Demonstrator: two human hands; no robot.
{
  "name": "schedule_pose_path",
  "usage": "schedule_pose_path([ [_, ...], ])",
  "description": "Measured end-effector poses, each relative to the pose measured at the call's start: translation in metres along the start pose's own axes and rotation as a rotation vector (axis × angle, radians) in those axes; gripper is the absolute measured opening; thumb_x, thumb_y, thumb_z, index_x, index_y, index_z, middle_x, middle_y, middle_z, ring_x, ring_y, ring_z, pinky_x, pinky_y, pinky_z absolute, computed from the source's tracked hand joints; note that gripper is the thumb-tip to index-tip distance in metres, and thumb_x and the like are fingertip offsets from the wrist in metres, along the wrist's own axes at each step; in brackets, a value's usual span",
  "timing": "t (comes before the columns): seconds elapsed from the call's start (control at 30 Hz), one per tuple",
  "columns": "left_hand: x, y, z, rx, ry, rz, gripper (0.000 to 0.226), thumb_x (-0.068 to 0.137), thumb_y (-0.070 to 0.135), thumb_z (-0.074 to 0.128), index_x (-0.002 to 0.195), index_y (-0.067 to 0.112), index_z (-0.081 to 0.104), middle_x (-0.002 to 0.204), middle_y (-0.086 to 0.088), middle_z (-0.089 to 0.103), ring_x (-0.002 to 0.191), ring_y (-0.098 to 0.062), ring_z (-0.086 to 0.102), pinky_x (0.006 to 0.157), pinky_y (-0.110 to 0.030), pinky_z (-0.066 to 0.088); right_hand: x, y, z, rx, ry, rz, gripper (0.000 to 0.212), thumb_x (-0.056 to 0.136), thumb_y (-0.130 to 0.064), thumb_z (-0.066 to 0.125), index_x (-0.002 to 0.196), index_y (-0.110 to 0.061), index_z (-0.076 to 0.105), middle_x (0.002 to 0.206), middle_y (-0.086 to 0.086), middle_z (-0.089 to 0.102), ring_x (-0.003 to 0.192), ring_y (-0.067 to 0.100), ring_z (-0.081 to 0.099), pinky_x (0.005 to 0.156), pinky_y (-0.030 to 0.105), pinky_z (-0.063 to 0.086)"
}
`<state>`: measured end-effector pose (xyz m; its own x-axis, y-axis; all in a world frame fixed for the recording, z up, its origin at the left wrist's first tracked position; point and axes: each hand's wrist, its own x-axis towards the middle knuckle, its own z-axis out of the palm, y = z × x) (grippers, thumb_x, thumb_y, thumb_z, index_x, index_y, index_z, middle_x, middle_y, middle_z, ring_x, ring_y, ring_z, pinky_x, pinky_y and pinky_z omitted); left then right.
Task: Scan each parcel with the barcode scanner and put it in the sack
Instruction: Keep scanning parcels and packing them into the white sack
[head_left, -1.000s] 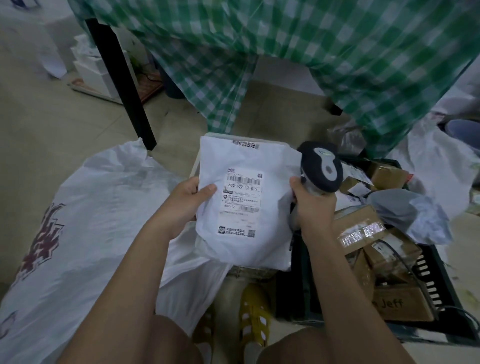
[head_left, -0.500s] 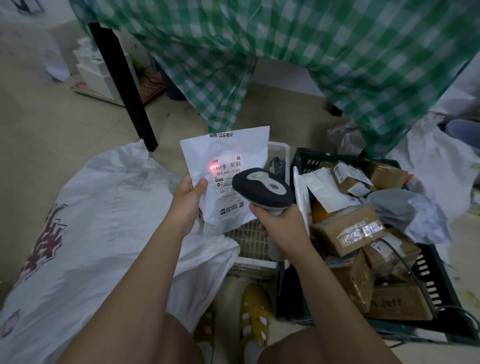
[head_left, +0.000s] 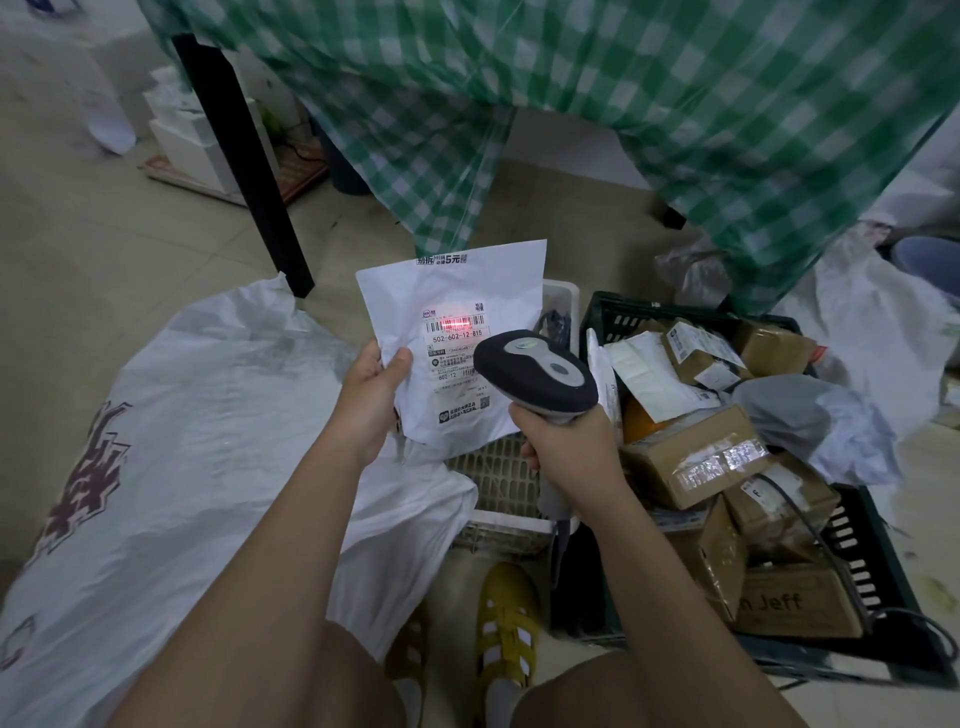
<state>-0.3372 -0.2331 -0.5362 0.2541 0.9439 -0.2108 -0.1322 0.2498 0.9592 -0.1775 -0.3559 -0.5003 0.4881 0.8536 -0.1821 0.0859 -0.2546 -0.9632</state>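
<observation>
left hand (head_left: 371, 395) pinches the white parcel (head_left: 457, 348), right hand (head_left: 569, 452) apparently wrapped round the scanner (head_left: 535, 376), red beam on barcode.

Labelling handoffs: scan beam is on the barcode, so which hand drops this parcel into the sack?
Left. The left hand already pinches the white mailer, with the sack directly below-left; the right hand grips the scanner.

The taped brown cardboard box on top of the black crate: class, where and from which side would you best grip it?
Probably from above, fingers across the short sides of the taped brown cardboard box. Its top faces up, uncovered, on the heap in the black crate; other parcels crowd its lower sides.
</observation>
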Motion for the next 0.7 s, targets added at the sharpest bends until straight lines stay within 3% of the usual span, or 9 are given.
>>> schedule_pose_path([
  [0.17,-0.002,0.001,-0.001,-0.015,-0.004,0.003,0.031,0.102,0.01,0.043,0.131,0.014,0.052,0.119,-0.004,0.068,0.109,-0.023,0.065,0.089,-0.041,0.053,-0.001,-0.001,0.002,-0.004,0.006,0.012,0.022,0.082,-0.015,0.069,0.078,0.005,0.06,0.06,0.015,0.058,0.055,0.019,0.051,0.056,0.031,0.047],
  [0.3,-0.004,0.003,-0.003,-0.045,0.005,-0.002,0.031,0.102,0.011,0.043,0.132,0.014,0.052,0.122,-0.005,0.066,0.112,-0.023,0.064,0.093,-0.044,0.051,-0.001,-0.005,0.002,0.113,0.017,0.018,0.009,0.083,-0.011,0.072,0.078,-0.011,0.065,0.058,0.004,0.062,0.047,0.007,0.055,0.049,0.018,0.049],
  [0.43,-0.012,0.01,-0.005,-0.089,0.007,0.008,0.032,0.102,0.011,0.043,0.132,0.014,0.052,0.124,-0.005,0.065,0.113,-0.022,0.063,0.091,-0.041,0.053,0.006,-0.006,0.0,0.279,0.161,0.07,0.022,0.082,-0.012,0.074,0.102,-0.013,0.064,0.087,0.003,0.071,0.067,0.007,0.066,0.065,0.024,0.057],
  [0.6,-0.03,0.024,-0.015,-0.184,0.019,0.006,0.03,0.102,0.012,0.043,0.131,0.014,0.052,0.118,0.0,0.068,0.105,-0.015,0.067,0.073,-0.03,0.058,0.021,-0.01,0.002,0.355,0.216,0.161,0.024,0.078,-0.019,0.079,0.09,-0.025,0.059,0.086,-0.007,0.064,0.078,0.008,0.061,0.078,0.029,0.052],
  [0.7,-0.043,0.032,-0.025,-0.198,0.025,0.0,0.029,0.102,0.011,0.043,0.129,0.015,0.053,0.117,0.0,0.068,0.104,-0.016,0.067,0.076,-0.029,0.057,0.019,-0.018,0.011,0.296,0.12,0.135,0.021,0.077,-0.016,0.079,0.083,-0.023,0.06,0.081,-0.003,0.065,0.071,0.009,0.06,0.067,0.021,0.052],
])
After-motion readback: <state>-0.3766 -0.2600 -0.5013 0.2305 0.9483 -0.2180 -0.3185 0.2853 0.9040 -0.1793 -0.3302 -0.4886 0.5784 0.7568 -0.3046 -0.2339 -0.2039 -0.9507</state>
